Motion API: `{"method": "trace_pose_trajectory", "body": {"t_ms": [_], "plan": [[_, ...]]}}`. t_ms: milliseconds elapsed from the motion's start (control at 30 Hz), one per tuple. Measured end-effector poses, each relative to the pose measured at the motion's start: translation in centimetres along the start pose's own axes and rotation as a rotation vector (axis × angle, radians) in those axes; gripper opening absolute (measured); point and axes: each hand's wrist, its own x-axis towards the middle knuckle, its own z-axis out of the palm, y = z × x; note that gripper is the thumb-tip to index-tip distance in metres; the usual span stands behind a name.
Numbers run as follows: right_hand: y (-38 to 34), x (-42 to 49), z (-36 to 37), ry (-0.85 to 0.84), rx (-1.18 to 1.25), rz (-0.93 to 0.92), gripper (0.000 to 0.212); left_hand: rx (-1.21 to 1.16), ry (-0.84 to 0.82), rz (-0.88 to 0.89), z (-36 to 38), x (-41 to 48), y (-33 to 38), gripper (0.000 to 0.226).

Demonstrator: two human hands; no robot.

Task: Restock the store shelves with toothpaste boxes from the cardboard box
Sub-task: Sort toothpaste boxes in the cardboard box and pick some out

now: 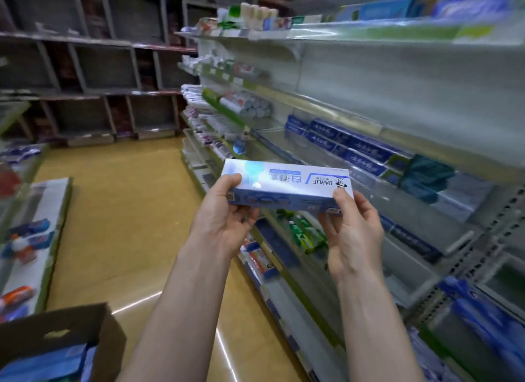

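A white and blue toothpaste box (287, 184) is held level in the air in front of the shelves, its print upside down to me. My left hand (223, 222) grips its left end, thumb on top and fingers beneath. My right hand (353, 233) pinches its right end the same way. The brown cardboard box (65, 332) stands on the floor at the lower left, with blue toothpaste boxes (48, 364) inside. Behind the held box, the middle store shelf (397, 199) carries a row of dark blue toothpaste boxes (355, 150) at the back.
White store shelving runs along the right with several tiers of toothpaste and tubes (244, 103). A low shelf (37, 239) with packaged goods stands at the left. Dark wooden cubby shelves (93, 69) line the far wall. Yellow floor (125, 211) lies between.
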Motion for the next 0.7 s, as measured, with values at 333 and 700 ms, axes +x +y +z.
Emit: {"method": "trace_pose_trajectory", "body": {"t_ms": [333, 700], "plan": [[-6.6, 6.6, -3.4, 0.194, -0.021, -0.235, 0.017, 0.098, -0.257, -0.171, 10.7, 5.4, -4.9, 0.005], [-13.9, 9.9, -7.8, 0.396, -0.354, -0.581, 0.024, 0.320, -0.539, -0.214, 21.3, 8.4, -10.4, 0.003]]}}
